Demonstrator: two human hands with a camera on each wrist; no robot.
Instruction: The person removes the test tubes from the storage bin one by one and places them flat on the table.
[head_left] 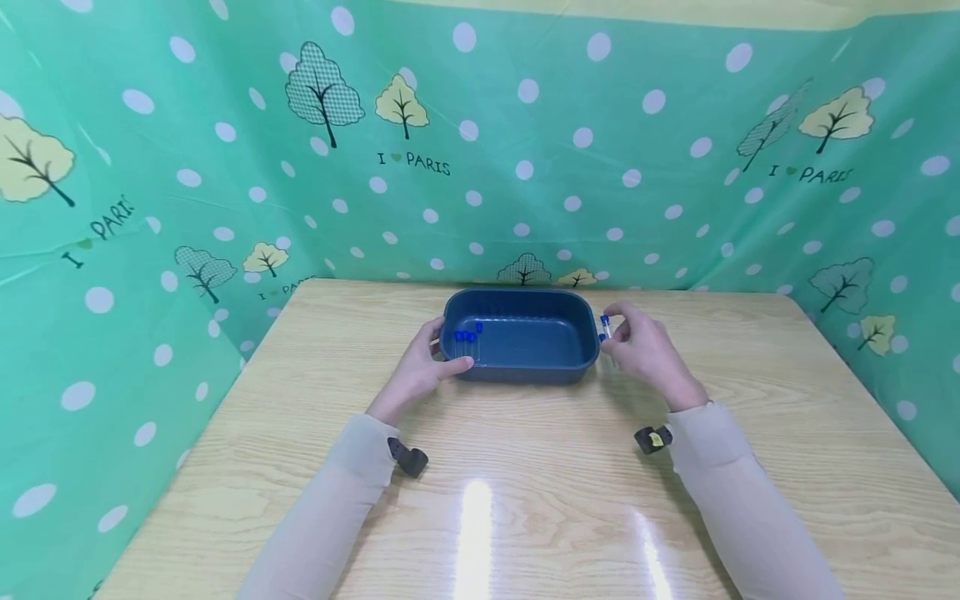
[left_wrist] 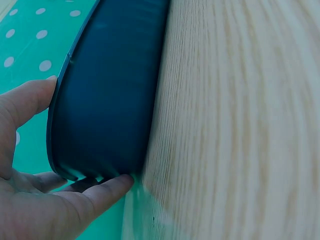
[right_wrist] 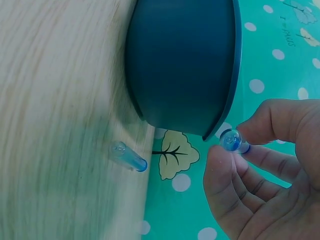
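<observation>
A dark blue rectangular plastic bin (head_left: 525,375) sits on the table. My left hand (head_left: 422,360) grips its left end, thumb over the front rim and fingers against the end wall. Inside, at the left, stand several clear tubes with blue caps (head_left: 469,336). Just beyond the bin's right end, my right hand (head_left: 643,346) pinches a clear blue-capped tube (right_wrist: 231,140) between thumb and fingers, held up off the table. A second blue-capped tube (right_wrist: 128,156) stands on the table below that hand, partly hidden by it in the head view.
The light wood table (head_left: 525,467) extends on both sides of the bin and toward me. Behind and to the sides hangs a green dotted cloth (head_left: 480,167) printed with trees. Dark wrist cameras (head_left: 408,458) are strapped at both cuffs.
</observation>
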